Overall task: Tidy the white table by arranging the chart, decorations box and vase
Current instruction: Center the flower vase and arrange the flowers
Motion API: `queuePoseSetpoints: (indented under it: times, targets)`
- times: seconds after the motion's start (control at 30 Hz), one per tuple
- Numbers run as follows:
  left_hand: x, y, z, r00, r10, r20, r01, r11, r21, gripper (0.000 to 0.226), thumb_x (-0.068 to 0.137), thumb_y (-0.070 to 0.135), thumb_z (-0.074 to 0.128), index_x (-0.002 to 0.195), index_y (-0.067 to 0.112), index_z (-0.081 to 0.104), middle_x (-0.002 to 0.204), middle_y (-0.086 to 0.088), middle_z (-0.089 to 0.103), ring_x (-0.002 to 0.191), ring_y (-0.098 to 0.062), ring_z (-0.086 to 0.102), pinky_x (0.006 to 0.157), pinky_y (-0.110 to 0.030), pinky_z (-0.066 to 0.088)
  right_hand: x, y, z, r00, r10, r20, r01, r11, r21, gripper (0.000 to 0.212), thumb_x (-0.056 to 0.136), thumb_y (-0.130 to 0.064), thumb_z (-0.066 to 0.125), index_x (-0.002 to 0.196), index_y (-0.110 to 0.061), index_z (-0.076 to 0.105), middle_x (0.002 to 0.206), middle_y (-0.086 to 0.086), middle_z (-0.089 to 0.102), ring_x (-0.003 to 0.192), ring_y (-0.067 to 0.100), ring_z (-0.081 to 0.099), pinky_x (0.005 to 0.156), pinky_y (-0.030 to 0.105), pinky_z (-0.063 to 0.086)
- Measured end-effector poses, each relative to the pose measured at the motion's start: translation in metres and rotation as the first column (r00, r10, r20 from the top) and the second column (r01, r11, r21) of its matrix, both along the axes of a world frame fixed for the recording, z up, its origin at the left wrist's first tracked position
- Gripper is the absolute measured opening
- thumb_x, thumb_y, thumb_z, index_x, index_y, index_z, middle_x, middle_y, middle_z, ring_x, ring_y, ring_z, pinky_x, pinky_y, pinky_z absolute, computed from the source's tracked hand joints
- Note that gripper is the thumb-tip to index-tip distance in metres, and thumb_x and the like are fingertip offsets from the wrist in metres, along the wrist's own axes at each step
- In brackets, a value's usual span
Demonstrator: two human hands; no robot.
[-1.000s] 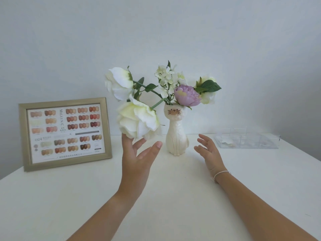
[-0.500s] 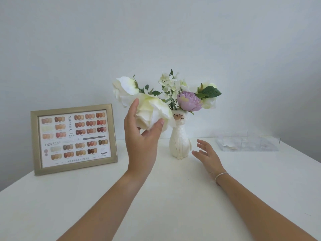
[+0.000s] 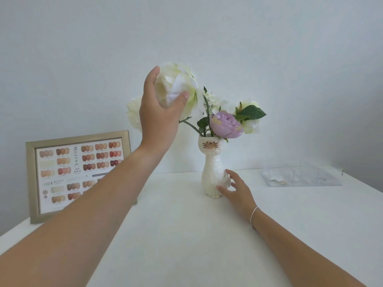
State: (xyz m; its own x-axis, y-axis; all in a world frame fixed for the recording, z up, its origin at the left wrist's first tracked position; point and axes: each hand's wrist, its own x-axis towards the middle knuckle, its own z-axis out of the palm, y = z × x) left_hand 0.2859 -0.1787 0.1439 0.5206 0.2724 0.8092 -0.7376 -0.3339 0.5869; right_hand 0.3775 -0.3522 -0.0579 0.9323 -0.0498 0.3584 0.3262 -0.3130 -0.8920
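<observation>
The left hand point(image 3: 159, 119) cups a large cream-white flower head point(image 3: 178, 88) above the cat-shaped vase point(image 3: 213, 168); its fingers and thumb curl round the bloom from the near side. The right hand point(image 3: 236, 189) rests against the lower body of the vase, fingers spread apart and touching the ceramic, none wrapped round it.

The vase stands upright near the middle of the tabletop point(image 3: 186, 235), toward its far edge. The framed nail colour chart point(image 3: 78, 172) leans upright at the far left corner. The clear decorations box point(image 3: 300, 176) lies flat near the far right corner, well apart from the vase.

Step in hand, as judged: positioning the bloom within the arrangement while the base is steadied.

1. Keep the right hand pressed on the vase base; the body is tall and narrow and would likely tip under a sideways pull on a stem.
2. Guide the flower by its head with light pressure only; the petals would probably crease if squeezed.
3. Bend the stem gradually toward the wanted angle, then release the bloom before the base.

Count:
- Vase: one.
- Chart: one.
- Decorations box: one, divided into compartments; contents too small to identify.
- Purple flower point(image 3: 227, 125): one.
- Large white blooms: at least three, one partly hidden behind the left hand.
</observation>
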Motion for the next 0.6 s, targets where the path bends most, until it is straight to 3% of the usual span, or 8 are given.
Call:
queuePoseSetpoints:
  times: [0.17,0.3,0.43,0.6]
  targets:
    - [0.006,0.003,0.022,0.999,-0.008,-0.038,0.009,0.999,0.039,0.055,0.079,0.023,0.068,0.129,0.027,0.043,0.125,0.002,0.052,0.109,-0.022,0.058,0.090,-0.045,0.052,0.004,-0.001,-0.003,1.000,-0.006,0.010,0.006,1.000,-0.022,0.052,0.082,-0.023,0.063,0.130,-0.029,0.042,0.130,-0.003,0.047,0.108,0.016,0.048,0.095,0.029,0.039]
    - [0.005,0.009,0.035,0.998,-0.024,-0.059,0.027,0.998,0.062,0.045,0.079,0.020,0.067,0.119,0.029,0.049,0.112,0.009,0.054,0.085,-0.013,0.057,0.075,-0.039,0.058,0.004,-0.002,-0.005,1.000,-0.010,0.000,0.010,1.000,-0.026,0.052,0.082,-0.024,0.063,0.129,-0.030,0.042,0.127,-0.005,0.048,0.111,0.018,0.049,0.095,0.029,0.039]
    - [0.002,0.015,0.037,0.996,-0.003,-0.088,0.015,0.989,0.144,0.041,0.079,0.020,0.066,0.115,0.029,0.050,0.117,0.005,0.057,0.080,-0.019,0.061,0.076,-0.038,0.058,0.004,-0.002,-0.004,1.000,-0.012,-0.005,0.012,0.999,-0.035,0.052,0.082,-0.024,0.063,0.130,-0.029,0.042,0.125,-0.004,0.049,0.114,0.019,0.049,0.097,0.031,0.040]
    - [0.000,0.031,0.041,0.994,0.052,-0.095,-0.035,0.984,0.177,0.044,0.077,0.023,0.068,0.118,0.024,0.053,0.121,0.000,0.059,0.080,-0.023,0.065,0.065,-0.018,0.055,0.002,-0.002,-0.006,1.000,-0.007,-0.003,0.007,0.999,-0.033,0.051,0.082,-0.024,0.063,0.129,-0.030,0.043,0.123,-0.008,0.048,0.112,0.017,0.049,0.095,0.029,0.039]
